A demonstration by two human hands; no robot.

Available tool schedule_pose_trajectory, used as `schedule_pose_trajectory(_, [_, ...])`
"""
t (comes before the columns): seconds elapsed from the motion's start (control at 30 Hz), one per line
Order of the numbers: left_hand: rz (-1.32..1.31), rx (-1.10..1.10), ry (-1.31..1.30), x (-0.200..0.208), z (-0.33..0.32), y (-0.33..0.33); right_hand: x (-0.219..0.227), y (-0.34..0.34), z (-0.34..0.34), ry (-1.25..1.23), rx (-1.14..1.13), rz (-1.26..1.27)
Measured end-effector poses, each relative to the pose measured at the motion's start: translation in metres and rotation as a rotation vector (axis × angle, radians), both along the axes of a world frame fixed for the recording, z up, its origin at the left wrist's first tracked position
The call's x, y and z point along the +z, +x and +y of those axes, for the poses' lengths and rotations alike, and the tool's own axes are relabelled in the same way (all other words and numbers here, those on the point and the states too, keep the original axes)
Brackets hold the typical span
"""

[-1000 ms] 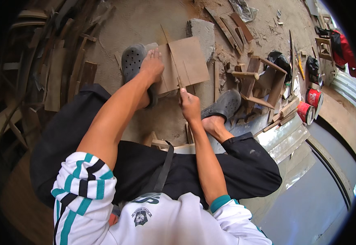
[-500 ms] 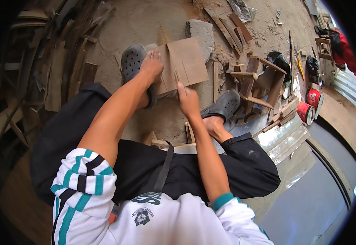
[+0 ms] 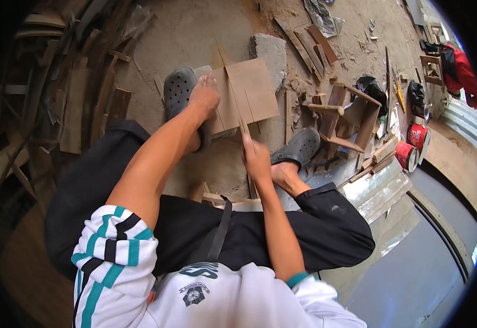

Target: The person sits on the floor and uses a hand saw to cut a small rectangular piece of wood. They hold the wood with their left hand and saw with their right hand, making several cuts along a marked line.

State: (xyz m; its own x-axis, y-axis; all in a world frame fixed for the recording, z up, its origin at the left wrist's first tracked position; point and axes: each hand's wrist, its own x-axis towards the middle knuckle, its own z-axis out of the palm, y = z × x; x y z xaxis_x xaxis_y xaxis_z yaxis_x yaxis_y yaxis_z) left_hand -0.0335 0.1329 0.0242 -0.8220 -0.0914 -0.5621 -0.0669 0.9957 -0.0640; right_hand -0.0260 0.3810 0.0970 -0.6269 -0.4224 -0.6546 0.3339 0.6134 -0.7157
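A flat, square brown wooden board (image 3: 257,90) lies over a grey concrete block (image 3: 269,54), with several thin lines or cuts running across it. My left hand (image 3: 204,97) presses down on the board's left edge, fingers together and pointing away from me. My right hand (image 3: 257,158) is closed around the handle of a handsaw (image 3: 232,90). The saw's narrow blade slants across the board, and its tip sticks out past the far edge. How deep the blade sits in the wood I cannot tell. My left shoe (image 3: 178,90) is right beside the board.
Wood offcuts (image 3: 80,104) pile up at the left. To the right stand a small wooden stool frame (image 3: 353,112) and red cans (image 3: 408,156). Wooden strips (image 3: 304,46) lie on the dirt floor beyond the block. Grey sheets (image 3: 413,257) cover the lower right.
My right hand has drawn the saw back toward me, away from the board's near edge. My left hand stays in place on the board, which has barely moved.
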Motion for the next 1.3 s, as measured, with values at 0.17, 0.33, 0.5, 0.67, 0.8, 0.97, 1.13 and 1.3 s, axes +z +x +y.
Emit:
schedule_pose_trajectory(0.17, [-0.021,0.017,-0.030,0.009,-0.004,0.012,0.065,0.045,0.066,0.072,0.069,0.036])
schedule_pose_trajectory(0.33, [0.050,-0.028,0.029,-0.005,0.006,-0.004,-0.025,-0.017,-0.020,-0.036,-0.023,0.183])
schedule_pose_trajectory(0.5, [-0.063,0.010,0.034,0.015,-0.003,0.004,0.034,0.039,0.058,-0.013,0.013,0.082])
schedule_pose_trajectory(0.67, [0.008,-0.007,-0.020,0.000,-0.004,0.010,0.019,0.020,0.031,-0.012,0.017,0.127])
schedule_pose_trajectory(0.8, [-0.003,-0.041,0.032,0.005,0.002,-0.005,-0.022,-0.020,-0.030,-0.002,-0.024,0.236])
schedule_pose_trajectory(0.97, [-0.039,-0.003,0.013,0.015,-0.004,0.009,0.059,0.046,0.053,-0.009,-0.048,0.137])
schedule_pose_trajectory(1.13, [-0.037,-0.052,0.030,0.016,0.001,-0.003,0.010,0.011,0.010,-0.012,0.034,0.274])
schedule_pose_trajectory(1.3, [-0.025,-0.045,0.028,0.017,0.004,-0.003,0.000,-0.003,-0.019,-0.008,-0.059,0.226])
